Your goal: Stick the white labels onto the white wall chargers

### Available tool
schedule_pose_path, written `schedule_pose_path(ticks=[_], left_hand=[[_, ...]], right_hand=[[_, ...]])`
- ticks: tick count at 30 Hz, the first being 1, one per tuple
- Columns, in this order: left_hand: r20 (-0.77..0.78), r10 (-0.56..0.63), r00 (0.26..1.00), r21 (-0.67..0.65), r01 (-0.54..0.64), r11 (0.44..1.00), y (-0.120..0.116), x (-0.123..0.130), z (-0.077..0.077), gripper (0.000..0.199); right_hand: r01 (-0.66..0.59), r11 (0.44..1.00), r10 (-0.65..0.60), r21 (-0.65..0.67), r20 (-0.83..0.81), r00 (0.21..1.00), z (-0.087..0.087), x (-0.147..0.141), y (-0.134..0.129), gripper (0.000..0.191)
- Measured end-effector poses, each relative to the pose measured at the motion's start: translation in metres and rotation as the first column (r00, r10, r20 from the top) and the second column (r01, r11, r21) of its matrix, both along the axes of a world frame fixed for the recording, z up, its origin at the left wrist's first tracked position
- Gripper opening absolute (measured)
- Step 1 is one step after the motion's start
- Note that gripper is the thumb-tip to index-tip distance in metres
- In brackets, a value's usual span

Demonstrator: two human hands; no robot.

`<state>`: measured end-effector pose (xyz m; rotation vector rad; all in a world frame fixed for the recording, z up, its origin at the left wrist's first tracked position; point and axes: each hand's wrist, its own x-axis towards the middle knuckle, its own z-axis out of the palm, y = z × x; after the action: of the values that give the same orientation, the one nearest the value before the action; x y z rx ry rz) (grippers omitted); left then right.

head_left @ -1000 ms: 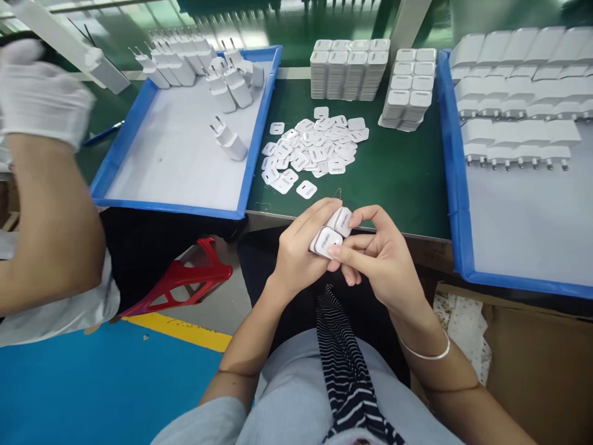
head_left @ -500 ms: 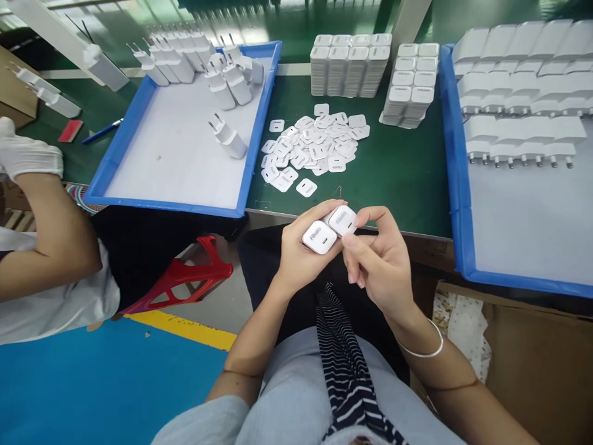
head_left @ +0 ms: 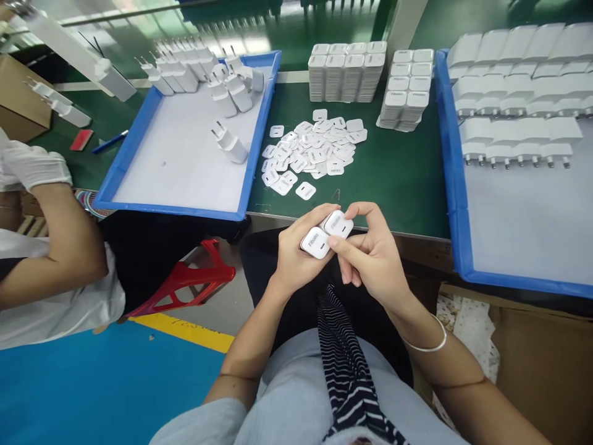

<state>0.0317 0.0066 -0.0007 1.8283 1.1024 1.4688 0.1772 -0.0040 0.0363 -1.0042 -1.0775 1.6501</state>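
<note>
My left hand (head_left: 296, 259) is wrapped around two white chargers side by side. Their end faces look up at me, each with printed lettering and a small slot. Of the two, the nearer charger (head_left: 315, 243) is lower left and the farther charger (head_left: 334, 217) upper right. My right hand (head_left: 373, 256) pinches the end cover (head_left: 340, 225) of the farther charger, index finger at its upper right corner and thumb at its lower edge. The chargers' bodies are mostly hidden in my left palm. Beyond my hands lies a loose pile of white end covers (head_left: 319, 148) on the green table.
A blue-rimmed tray (head_left: 185, 210) at left holds chargers with upright pins. Another blue-rimmed tray (head_left: 456, 228) at right holds rows of chargers. Stacked covers (head_left: 347, 74) stand behind the pile. A co-worker's gloved hand (head_left: 39, 164) and a red stool (head_left: 199, 278) are at left.
My right thumb and index finger have moved slightly left on the farther charger's end. Both chargers stay in my left hand. The view has shifted a little.
</note>
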Motion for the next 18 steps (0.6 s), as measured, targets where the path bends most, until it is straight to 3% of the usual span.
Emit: schedule_pose_path(ticks=[4,7,13,16,17,18], left_hand=[[0.006,-0.06,0.998,0.002,0.06,0.998,0.001,-0.006,0.005,0.049],[0.009,-0.071,0.997,-0.071,0.071,0.995,0.001,-0.014,0.014,0.051],[-0.017,-0.152,0.988,-0.154,0.148,0.977,0.005,-0.047,0.049,0.051],[-0.252,-0.095,0.963,-0.177,0.05,0.983,0.015,-0.081,0.081,0.048],[-0.402,-0.051,0.914,-0.184,-0.026,0.983,0.021,-0.094,0.094,0.045],[-0.576,-0.024,0.817,-0.195,-0.11,0.975,0.029,-0.108,0.106,0.043]], right_hand=[[-0.06,0.997,0.063,0.046,-0.082,0.995,-0.002,0.007,-0.008,0.028],[-0.101,0.993,0.106,0.057,-0.084,0.991,-0.002,0.015,-0.016,0.041],[-0.227,0.973,0.224,-0.045,-0.076,0.972,-0.011,0.03,-0.023,0.057],[-0.349,0.928,0.339,-0.131,-0.093,0.936,-0.019,0.032,-0.029,0.06],[-0.387,0.91,0.377,-0.147,-0.095,0.921,-0.02,0.033,-0.031,0.059],[-0.42,0.894,0.41,-0.155,-0.093,0.907,-0.021,0.033,-0.033,0.056]])
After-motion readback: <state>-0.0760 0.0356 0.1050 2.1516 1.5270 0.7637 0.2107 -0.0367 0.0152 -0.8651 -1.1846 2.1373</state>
